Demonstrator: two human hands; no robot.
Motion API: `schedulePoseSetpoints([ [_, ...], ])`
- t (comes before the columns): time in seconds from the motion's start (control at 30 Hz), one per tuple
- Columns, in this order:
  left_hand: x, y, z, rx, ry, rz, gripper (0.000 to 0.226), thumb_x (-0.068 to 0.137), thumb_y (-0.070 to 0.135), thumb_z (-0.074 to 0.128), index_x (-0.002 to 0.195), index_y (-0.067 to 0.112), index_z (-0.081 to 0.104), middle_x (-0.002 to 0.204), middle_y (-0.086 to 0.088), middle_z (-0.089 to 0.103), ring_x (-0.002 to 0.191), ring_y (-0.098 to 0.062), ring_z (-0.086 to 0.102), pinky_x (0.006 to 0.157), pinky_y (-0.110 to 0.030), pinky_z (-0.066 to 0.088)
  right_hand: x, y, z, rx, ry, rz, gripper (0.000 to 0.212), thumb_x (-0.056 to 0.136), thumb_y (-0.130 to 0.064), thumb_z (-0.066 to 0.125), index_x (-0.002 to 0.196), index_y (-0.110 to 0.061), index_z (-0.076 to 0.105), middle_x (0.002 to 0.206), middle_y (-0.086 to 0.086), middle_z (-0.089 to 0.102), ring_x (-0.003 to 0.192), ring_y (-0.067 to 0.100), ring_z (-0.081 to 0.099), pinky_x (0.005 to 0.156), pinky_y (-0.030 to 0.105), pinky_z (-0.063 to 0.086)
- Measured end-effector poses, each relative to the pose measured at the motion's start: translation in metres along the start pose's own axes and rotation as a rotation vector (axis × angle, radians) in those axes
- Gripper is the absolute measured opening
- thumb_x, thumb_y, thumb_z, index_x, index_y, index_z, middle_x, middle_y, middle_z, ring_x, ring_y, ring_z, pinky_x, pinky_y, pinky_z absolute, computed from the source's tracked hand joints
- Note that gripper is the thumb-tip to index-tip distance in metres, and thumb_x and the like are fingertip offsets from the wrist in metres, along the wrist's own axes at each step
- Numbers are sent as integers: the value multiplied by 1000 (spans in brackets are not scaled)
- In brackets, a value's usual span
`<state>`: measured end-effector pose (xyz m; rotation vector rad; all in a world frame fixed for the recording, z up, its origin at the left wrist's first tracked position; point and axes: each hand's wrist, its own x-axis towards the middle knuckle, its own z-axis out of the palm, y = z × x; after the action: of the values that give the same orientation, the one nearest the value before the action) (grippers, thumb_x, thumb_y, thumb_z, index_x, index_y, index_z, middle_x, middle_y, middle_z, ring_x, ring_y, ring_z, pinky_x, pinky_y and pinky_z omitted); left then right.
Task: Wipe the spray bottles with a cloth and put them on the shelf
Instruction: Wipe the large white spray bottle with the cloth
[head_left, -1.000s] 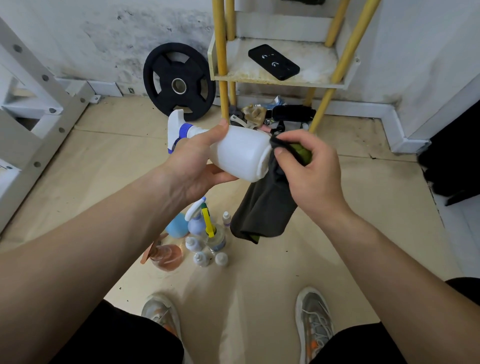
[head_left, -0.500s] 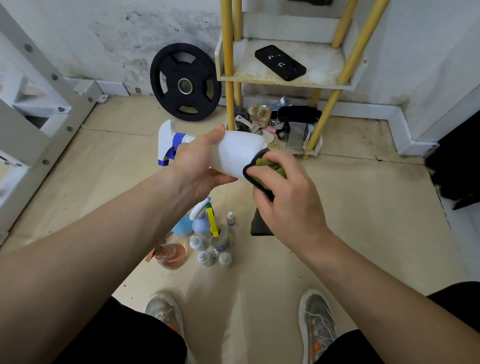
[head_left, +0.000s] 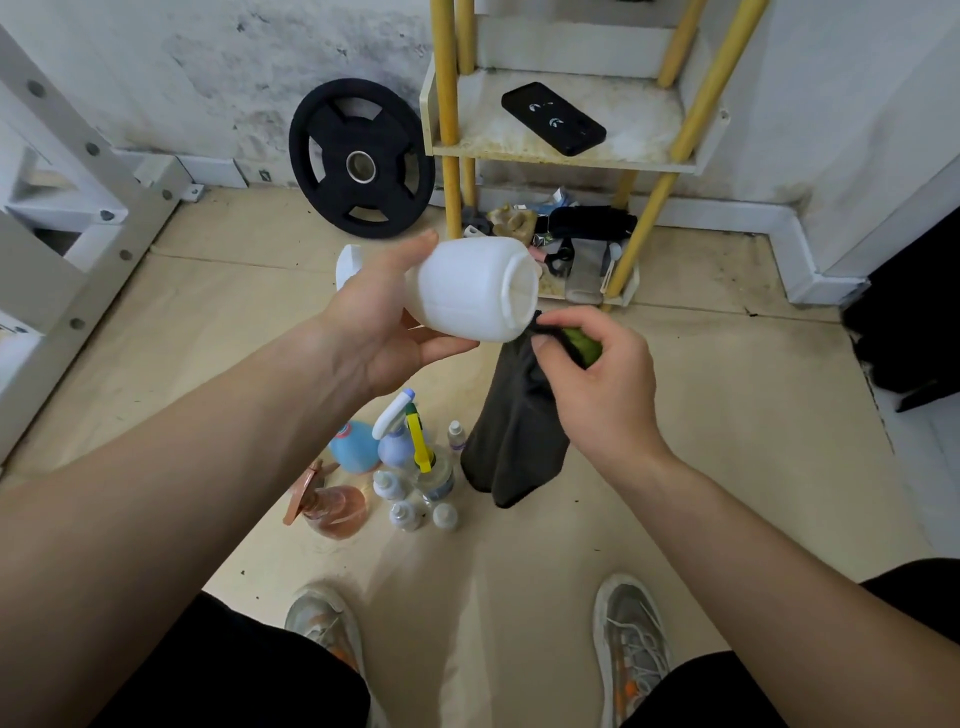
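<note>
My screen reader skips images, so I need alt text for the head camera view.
A person's left hand holds a white spray bottle sideways while the right hand pinches a dark cloth beside its base. More bottles stand on the floor below, near a yellow-legged shelf.

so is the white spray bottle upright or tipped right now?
Tipped: the white spray bottle lies roughly sideways in the left hand, base facing the camera, spray head pointing away left.

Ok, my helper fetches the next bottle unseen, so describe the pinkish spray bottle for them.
Find the yellow-legged shelf; on the floor before it stands a cluster of bottles. The pinkish spray bottle sits at the cluster's left edge, nearest the left shoe, alone in having peach liquid and an orange-brown trigger.
</note>
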<state>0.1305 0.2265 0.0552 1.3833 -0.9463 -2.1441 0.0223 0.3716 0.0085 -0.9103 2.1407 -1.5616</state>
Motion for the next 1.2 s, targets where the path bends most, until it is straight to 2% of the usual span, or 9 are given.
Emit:
schedulePoseSetpoints([
  [0.1,-3,-4,3,55,-12,-9,24,92,33,70,104,19,54,115,-13,59,102,-33,69,81,-56,60,10,-5,-6,92,50,49,21,92,-16,70,95,-37,72,90,-13,74,91,12,71,86,43,61],
  [0.17,-5,-10,4,71,-11,-16,25,91,33,71,101,19,54,116,-13,61,101,-32,69,80,-55,61,15,-9,-10,77,69,8,18,91,-16,71,97,-33,74,90,-14,74,91,13,72,86,44,61],
  [0.37,-7,-12,6,74,69,58,31,88,31,76,99,14,52,102,-8,66,101,-30,70,80,-55,61,1,-13,-7,-25,38,-166,19,90,-8,70,99,-23,75,97,-13,72,96,-2,65,82,11,49],
  [0.47,-8,-13,7,62,89,63,33,88,32,76,98,16,49,99,-6,65,101,-29,70,80,-55,61,0,-12,-7,-52,2,-229,19,88,-5,70,100,-19,76,100,-10,71,98,0,64,85,13,49],
  [0.63,-10,-10,5,-8,82,31,46,100,39,52,139,18,40,132,-7,56,100,-31,69,75,-52,62,4,-13,-8,87,22,-54,19,92,-9,69,99,-26,75,95,-9,73,93,8,68,80,24,57],
  [0.83,-14,-6,7,143,96,158,24,103,33,46,124,21,48,125,-2,60,105,-24,65,74,-40,58,9,-10,-5,287,63,193,24,93,-9,70,92,-32,74,96,-9,73,95,6,68,88,30,59],
  [1.0,-21,-4,9,440,-74,326,19,105,37,45,120,30,54,116,8,60,103,-15,60,83,-35,54,13,-6,-5,295,94,307,20,92,-10,69,93,-29,76,101,-5,73,102,15,68,93,44,59],
  [1.13,-22,-6,7,530,-135,420,20,101,46,51,117,33,52,120,3,60,107,-16,62,87,-35,54,17,-12,-8,216,95,212,21,92,-11,69,90,-31,74,93,-13,72,95,5,66,81,26,56],
  [1.2,-22,-7,8,491,-133,402,21,100,47,53,114,32,52,116,5,61,104,-13,63,80,-33,55,18,-14,-8,157,81,151,20,90,-12,70,89,-32,74,87,-19,70,90,0,65,76,20,51],
])
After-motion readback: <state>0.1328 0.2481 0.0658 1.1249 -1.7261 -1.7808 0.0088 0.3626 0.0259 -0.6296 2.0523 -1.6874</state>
